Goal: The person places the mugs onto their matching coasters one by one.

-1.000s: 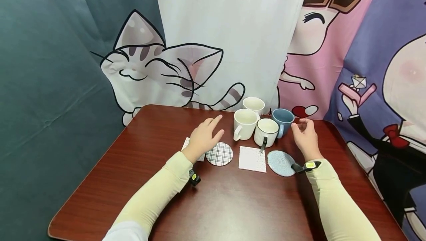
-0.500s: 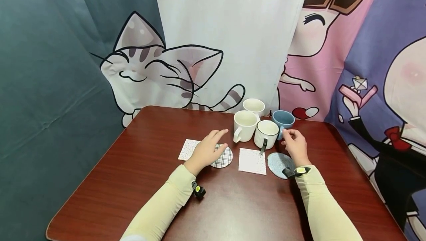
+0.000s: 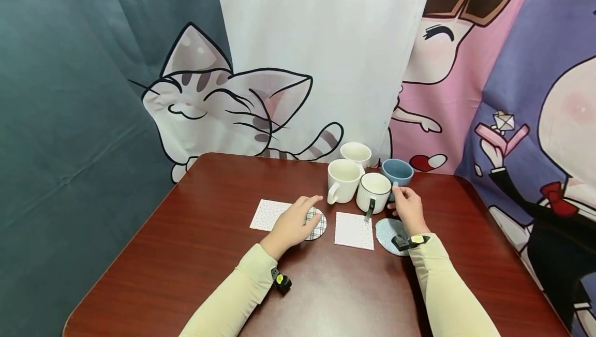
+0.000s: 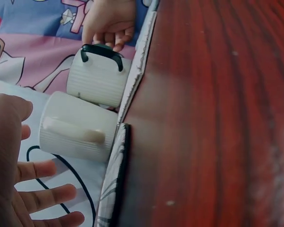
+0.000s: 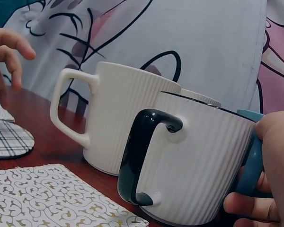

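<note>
My right hand pinches the handle of the blue mug between thumb and fingers. In the right wrist view the blue handle shows inside the curled fingers; most of that mug is hidden behind a ribbed white mug with a black rim and handle. Over the round plaid coaster, my left hand hovers with fingers spread, holding nothing. A plain ribbed white mug stands just beyond its fingertips.
Another white mug stands at the back. A patterned square coaster and a round light-blue coaster lie before the mugs. A speckled square coaster lies left, partly behind the left hand. Printed cloth hangs behind the table.
My right hand has moved left from beside the blue mug and taken its handle. My left hand has drawn slightly back toward me, baring more of the speckled coaster.
</note>
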A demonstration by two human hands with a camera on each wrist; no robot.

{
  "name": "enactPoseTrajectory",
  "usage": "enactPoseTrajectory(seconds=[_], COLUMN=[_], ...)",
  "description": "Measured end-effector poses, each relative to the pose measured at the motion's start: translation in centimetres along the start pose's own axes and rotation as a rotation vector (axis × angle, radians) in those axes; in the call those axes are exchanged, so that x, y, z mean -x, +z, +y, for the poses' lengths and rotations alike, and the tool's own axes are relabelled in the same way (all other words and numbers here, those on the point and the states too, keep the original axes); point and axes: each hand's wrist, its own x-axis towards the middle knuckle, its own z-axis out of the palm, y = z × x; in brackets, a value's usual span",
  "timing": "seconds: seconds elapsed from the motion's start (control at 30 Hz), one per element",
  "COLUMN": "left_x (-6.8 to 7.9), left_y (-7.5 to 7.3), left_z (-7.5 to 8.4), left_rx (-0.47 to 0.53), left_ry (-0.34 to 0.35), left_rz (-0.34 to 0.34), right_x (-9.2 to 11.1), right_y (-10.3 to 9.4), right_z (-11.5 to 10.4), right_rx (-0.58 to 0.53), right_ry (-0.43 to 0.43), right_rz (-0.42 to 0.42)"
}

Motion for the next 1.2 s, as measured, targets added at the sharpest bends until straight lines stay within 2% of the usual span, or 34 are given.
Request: enactPoseTrajectory(seconds=[0.07, 0.2, 0.27, 0.33, 0.47, 0.6, 0.9, 1.03, 1.2], left_x=[0.1, 0.2, 0.2, 0.2, 0.2, 0.4, 0.9, 0.9, 0.7], left_y=[0.1, 0.2, 0.2, 0.2, 0.4, 0.7, 1.3, 1.4, 1.3], left_z=[0.0, -0.1, -0.2, -0.2, -0.1, 0.0, 0.0, 0.0, 0.4], left_rx=[-0.012, -0.011, -0.004, -0.002, -0.004, 0.005, 0.017, 0.015, 0.027], left_ry=[0.007, 0.019, 0.023, 0.029, 0.042, 0.042, 0.057, 0.057, 0.067], left_rz=[-0.008, -0.021, -0.026, -0.03, -0.047, -0.057, -0.03, -0.032, -0.041], right_x=[-0.1, -0.3, -0.5, -0.7, -1.1, -1.4, -1.6, -1.6, -1.8], right_y=[0.1, 0.3, 0.4, 0.5, 0.1, -0.6, -1.7, -1.9, -1.9], right_z=[-0.2, -0.5, -0.5, -0.5, -0.3, -0.3, -0.8, -0.9, -1.2], right_rx=[0.023, 0.099, 0.098, 0.046, -0.097, -0.15, -0.271, -0.296, -0.321], right_ry=[0.002, -0.045, -0.067, -0.035, 0.098, 0.183, 0.21, 0.213, 0.19], right_rz=[-0.023, -0.056, -0.072, -0.089, -0.135, -0.214, -0.4, -0.431, -0.418])
